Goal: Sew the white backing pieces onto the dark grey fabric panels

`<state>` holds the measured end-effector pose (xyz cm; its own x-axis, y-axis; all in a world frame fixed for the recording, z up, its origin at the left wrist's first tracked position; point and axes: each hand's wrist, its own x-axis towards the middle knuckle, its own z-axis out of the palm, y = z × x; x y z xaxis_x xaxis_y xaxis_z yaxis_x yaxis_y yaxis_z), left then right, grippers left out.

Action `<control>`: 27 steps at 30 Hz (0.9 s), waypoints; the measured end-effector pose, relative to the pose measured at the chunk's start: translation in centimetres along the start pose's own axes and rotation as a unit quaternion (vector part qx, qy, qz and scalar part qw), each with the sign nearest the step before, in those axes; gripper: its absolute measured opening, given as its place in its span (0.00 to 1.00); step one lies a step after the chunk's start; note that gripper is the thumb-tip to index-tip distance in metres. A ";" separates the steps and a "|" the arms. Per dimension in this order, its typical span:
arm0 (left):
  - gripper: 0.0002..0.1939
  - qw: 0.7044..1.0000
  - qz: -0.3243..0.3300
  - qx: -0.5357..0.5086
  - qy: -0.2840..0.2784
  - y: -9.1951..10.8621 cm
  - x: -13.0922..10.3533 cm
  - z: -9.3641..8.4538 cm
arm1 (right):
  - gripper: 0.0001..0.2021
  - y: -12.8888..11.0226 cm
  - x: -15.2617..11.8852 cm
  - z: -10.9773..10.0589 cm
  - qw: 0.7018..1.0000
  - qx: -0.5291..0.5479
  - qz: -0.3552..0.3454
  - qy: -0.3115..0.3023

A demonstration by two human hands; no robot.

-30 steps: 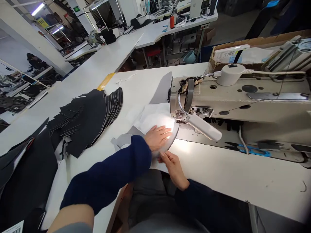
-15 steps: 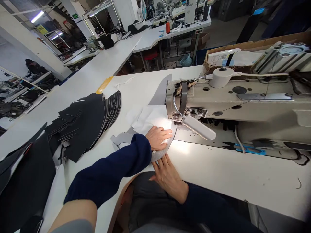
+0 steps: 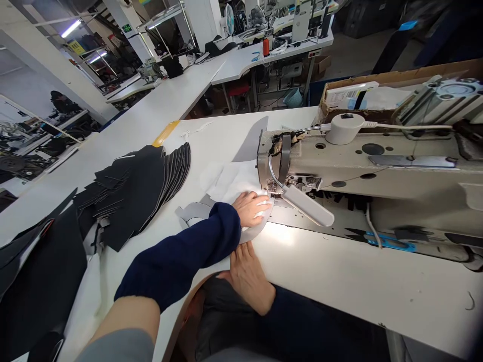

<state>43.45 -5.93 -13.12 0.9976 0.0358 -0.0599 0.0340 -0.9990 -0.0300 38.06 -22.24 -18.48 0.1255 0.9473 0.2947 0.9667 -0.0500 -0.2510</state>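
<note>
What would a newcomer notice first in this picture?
The eye would probably go first to the bright glow of the white lamp at the head of the beige sewing machine, beside the left hand on the pale fabric. Next comes the fanned stack of dark pieces left of the machine on the white table.

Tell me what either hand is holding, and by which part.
Neither hand grips anything: the left hand lies flat on the fabric piece, the right hand at its near edge.
</note>
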 end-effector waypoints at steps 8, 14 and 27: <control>0.21 0.999 0.012 -0.001 -0.040 2.7 -3.9 -1.5 | 0.37 0.6 -0.8 1.0 0.999 0.006 -0.042 0.015; 0.24 1.000 0.020 0.005 -0.019 2.4 -5.2 -0.3 | 0.36 1.0 -2.0 1.1 0.999 0.018 -0.032 0.018; 0.20 1.000 -0.003 0.002 -0.003 2.3 -3.3 -0.3 | 0.32 2.4 -1.8 0.6 0.999 0.015 -0.036 0.015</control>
<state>40.26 -8.38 -12.73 0.9970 0.0411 -0.0652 0.0390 -0.9987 -0.0339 39.99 -23.82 -20.20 0.0633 0.9384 0.3398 0.9665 0.0272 -0.2552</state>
